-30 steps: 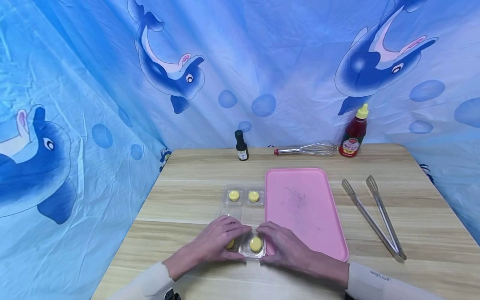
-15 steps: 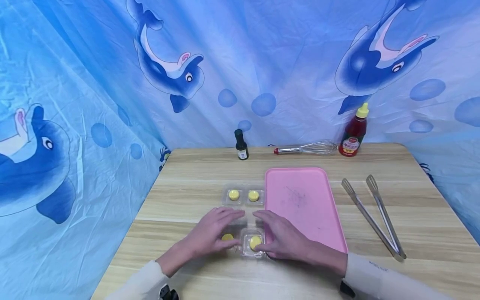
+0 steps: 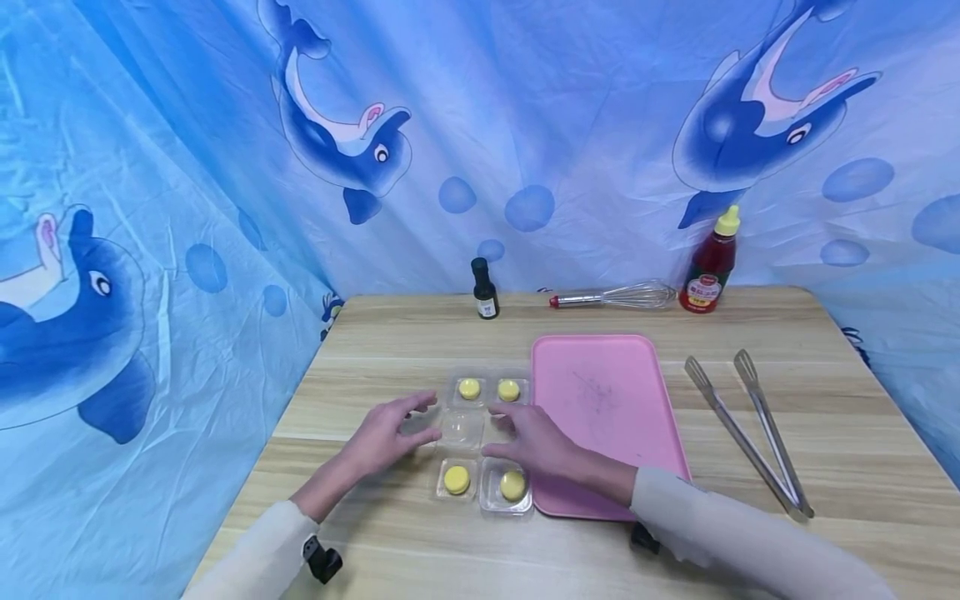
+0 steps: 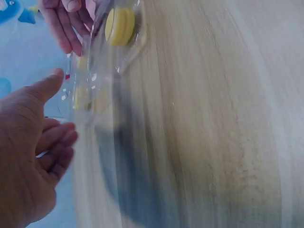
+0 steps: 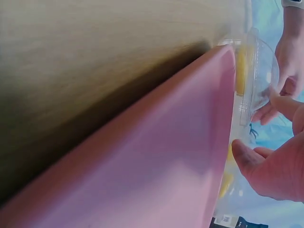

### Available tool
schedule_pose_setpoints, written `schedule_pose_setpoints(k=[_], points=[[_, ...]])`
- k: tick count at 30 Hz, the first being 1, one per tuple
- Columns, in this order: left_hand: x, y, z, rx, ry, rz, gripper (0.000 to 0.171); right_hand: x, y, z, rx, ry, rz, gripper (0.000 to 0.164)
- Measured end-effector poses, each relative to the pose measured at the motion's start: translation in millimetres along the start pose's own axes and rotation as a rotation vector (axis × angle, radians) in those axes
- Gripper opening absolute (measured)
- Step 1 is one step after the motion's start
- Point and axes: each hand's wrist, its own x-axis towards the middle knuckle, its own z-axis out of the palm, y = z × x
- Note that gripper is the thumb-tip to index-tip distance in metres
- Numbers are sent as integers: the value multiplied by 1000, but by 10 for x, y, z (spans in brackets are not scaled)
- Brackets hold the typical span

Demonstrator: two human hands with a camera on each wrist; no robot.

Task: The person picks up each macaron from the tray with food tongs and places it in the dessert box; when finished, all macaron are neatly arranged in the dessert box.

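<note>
Small clear plastic boxes hold yellow macarons. The front right box (image 3: 491, 505) has its domed lid down over its macaron (image 3: 512, 486). Beside it, the front left box holds a macaron (image 3: 457, 479), and its clear lid (image 3: 462, 428) lies folded back behind it. My left hand (image 3: 386, 429) hovers just left of that lid, thumb and fingers loosely bent and apart. Over the left edge of the pink tray, my right hand (image 3: 534, 437) reaches toward the lid's right side, also holding nothing. Farther back are two more macarons, the left one (image 3: 469, 388) and the right one (image 3: 508, 390), in clear boxes.
A pink tray (image 3: 600, 400) lies right of the boxes, with metal tongs (image 3: 757, 433) beyond it. Along the back stand a small dark bottle (image 3: 486, 292) and a red sauce bottle (image 3: 707, 267), a whisk (image 3: 615, 297) between them. A blue dolphin curtain (image 3: 480, 125) hangs behind.
Both hands have let go of the front right box, now lidded, and moved left and back. They have come to either side of the front left box's lid, uncovering its macaron.
</note>
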Motion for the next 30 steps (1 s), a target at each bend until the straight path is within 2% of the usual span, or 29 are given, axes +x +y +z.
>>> schedule_pose_setpoints(k=[3, 7, 14, 22, 30], points=[[2, -34, -2, -44, -56, -47, 71, 61, 10, 39, -1, 1, 13, 68], [7, -56, -3, -129, -104, -57, 74, 110, 16, 92, 18, -5, 34, 68], [24, -72, 22, -230, -151, -77, 75, 160, 20, 178, 139, 10, 106, 68], [20, -41, 10, -249, -157, -70, 73, 168, -30, 161, 209, 13, 151, 62], [2, 44, -132, -218, -142, -20, 78, 136, -140, 111, 304, 18, 173, 58]])
